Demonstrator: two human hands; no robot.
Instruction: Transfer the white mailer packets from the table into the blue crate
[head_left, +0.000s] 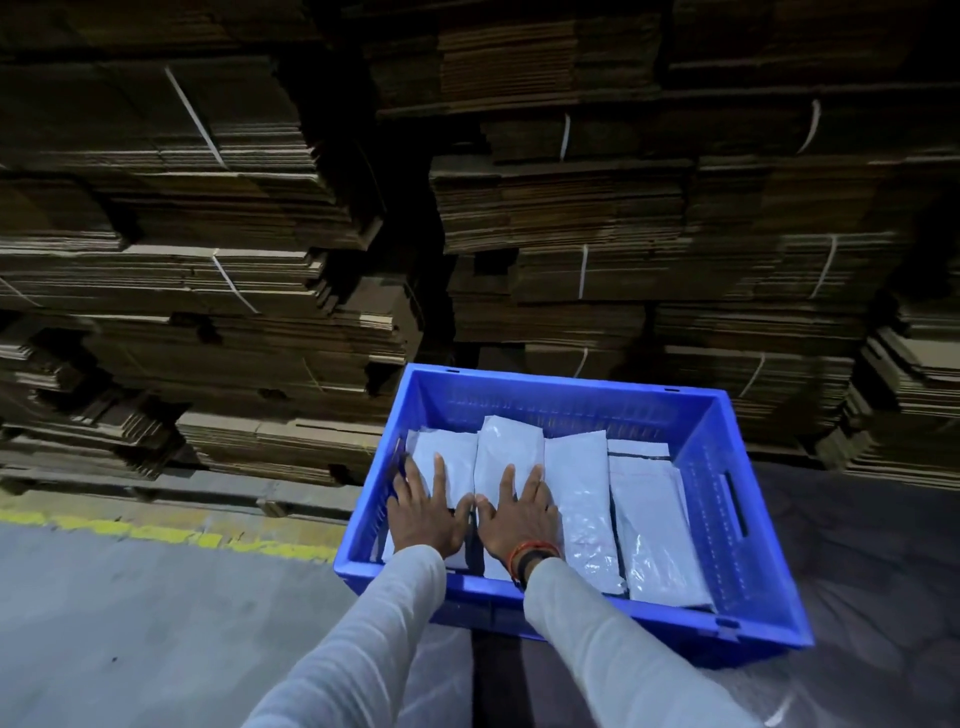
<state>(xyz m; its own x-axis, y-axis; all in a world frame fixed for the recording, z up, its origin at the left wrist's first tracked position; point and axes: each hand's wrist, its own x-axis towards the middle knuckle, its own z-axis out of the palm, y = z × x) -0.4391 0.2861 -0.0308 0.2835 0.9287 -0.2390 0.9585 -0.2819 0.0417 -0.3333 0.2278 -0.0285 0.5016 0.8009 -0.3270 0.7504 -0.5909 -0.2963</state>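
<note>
A blue plastic crate (727, 519) stands in front of me, right of centre. Several white mailer packets (582, 493) lie side by side inside it, running front to back. My left hand (423, 512) rests flat, fingers spread, on the leftmost packet (447, 457). My right hand (519, 512) lies flat on the packet beside it (506, 441), fingers apart. Neither hand grips anything. An orange and black band sits on my right wrist. No packets show outside the crate.
Tall stacks of flattened, strapped cardboard (571, 234) fill the whole background close behind the crate. A grey concrete floor (130, 623) with a worn yellow line (171, 530) lies to the left. A dark surface (857, 597) extends under and right of the crate.
</note>
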